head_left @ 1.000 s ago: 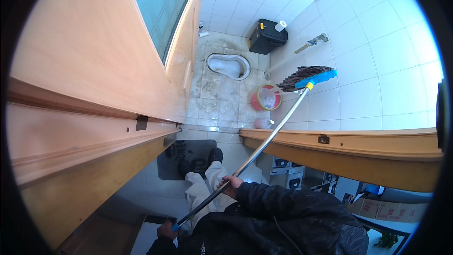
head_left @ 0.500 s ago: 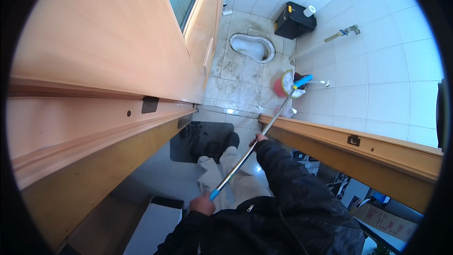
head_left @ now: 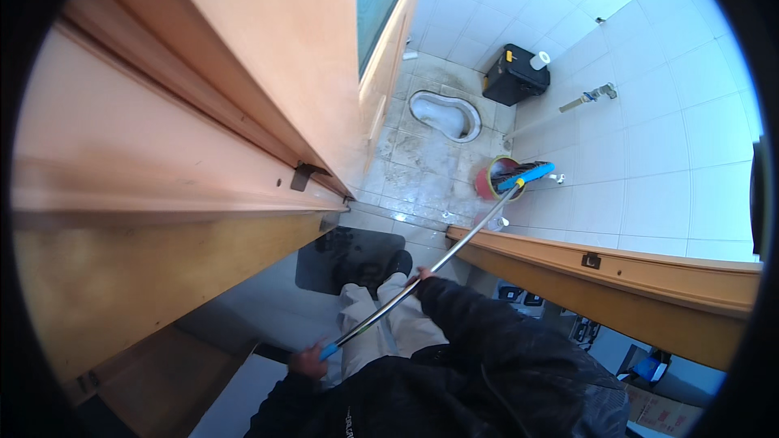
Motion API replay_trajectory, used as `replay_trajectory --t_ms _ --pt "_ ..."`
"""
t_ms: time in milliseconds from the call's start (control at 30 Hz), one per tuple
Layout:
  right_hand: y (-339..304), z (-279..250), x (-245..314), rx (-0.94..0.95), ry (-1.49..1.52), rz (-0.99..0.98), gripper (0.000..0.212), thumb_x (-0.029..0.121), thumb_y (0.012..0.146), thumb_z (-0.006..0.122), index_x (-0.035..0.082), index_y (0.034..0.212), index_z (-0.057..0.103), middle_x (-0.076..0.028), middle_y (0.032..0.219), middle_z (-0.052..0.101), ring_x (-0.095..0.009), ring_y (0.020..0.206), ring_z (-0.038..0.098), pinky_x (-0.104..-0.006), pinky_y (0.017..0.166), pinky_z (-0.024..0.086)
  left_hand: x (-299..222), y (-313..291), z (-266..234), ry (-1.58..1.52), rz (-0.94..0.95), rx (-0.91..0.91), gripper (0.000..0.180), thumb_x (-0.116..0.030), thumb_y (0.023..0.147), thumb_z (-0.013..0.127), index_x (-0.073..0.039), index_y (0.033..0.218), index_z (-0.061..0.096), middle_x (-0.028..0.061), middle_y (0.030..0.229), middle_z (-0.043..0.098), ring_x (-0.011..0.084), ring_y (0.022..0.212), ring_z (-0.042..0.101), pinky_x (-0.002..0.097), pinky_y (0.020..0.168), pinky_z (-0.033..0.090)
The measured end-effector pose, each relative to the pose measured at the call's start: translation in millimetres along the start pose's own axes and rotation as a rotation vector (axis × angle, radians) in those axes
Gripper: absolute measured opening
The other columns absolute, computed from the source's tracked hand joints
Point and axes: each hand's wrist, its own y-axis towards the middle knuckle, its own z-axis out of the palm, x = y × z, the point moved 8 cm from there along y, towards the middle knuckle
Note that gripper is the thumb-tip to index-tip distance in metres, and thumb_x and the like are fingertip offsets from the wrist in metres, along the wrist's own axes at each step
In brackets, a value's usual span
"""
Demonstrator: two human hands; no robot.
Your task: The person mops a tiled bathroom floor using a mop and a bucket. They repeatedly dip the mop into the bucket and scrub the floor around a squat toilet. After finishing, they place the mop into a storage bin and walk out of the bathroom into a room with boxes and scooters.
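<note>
Mop [head_left: 448,252] stands aslant, its long axis running from half past seven to half past one; its blue-backed head [head_left: 527,176] is at the mouth of the red bucket [head_left: 484,186]. That head lies toward half past one from the right grip [head_left: 419,277], the nearer hand, wrapped around the metal shaft. The left grip [head_left: 307,362] is closed around the blue end. White lettering on the dark jacket [head_left: 519,365] and reddish print on a cardboard box [head_left: 659,414] at four o'clock are too small to read.

Squat toilet [head_left: 442,116]; black box [head_left: 513,83] nearby — white roll [head_left: 540,60] on top; dark mat [head_left: 329,255]
</note>
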Motion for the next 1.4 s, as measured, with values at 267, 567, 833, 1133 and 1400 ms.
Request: replay_trajectory --t_ms 267,567,833,1133,1400 --pt "-135 35 -70 0.201 0.342 0.202 0.018 0.019 0.093 0.054 0.004 0.096 0.045 -0.010 0.071 0.048 -0.027 0.068 0.052 -0.0435 0.070 0.050 103 -38 47 0.044 -0.173 0.155 0.035 -0.030 0.068 0.074 -0.012 0.096 0.064 0.0135 0.092 0.067 0.0344 0.089 0.065 0.0508 0.075 0.051" --pt "-199 60 -34 0.283 0.220 0.104 0.019 0.021 0.092 0.053 0.004 0.085 0.049 -0.009 0.072 0.053 -0.028 0.077 0.057 -0.0402 0.082 0.048 128 -6 46 0.106 -0.075 0.026 0.030 -0.024 0.067 0.078 -0.010 0.087 0.060 0.0150 0.090 0.063 0.0366 0.086 0.062 0.0495 0.073 0.051" --pt "-105 36 5 0.190 0.245 0.061 0.020 0.024 0.092 0.055 0.008 0.084 0.049 -0.009 0.068 0.051 -0.027 0.070 0.056 -0.0425 0.075 0.050 80 40 35 0.102 -0.082 0.054 0.022 -0.023 0.072 0.069 -0.010 0.088 0.059 0.0143 0.083 0.065 0.0380 0.080 0.063 0.0522 0.071 0.051" --pt "17 -31 105 -0.143 0.180 -0.159 0.021 0.029 0.098 0.046 0.012 0.086 0.044 -0.007 0.051 0.039 -0.027 0.042 0.044 -0.0426 0.043 0.044 -99 68 16 0.079 -0.166 0.270 0.014 -0.017 0.084 0.055 -0.009 0.095 0.060 0.0172 0.077 0.067 0.0385 0.074 0.067 0.0519 0.067 0.051" --pt "24 -41 124 -0.140 0.033 -0.150 0.029 0.028 0.097 0.048 0.009 0.075 0.043 -0.007 0.047 0.037 -0.026 0.039 0.042 -0.0447 0.039 0.044 -123 69 13 0.053 -0.125 0.274 0.023 -0.020 0.084 0.057 -0.010 0.104 0.061 0.0172 0.084 0.069 0.0382 0.078 0.068 0.0497 0.072 0.053"
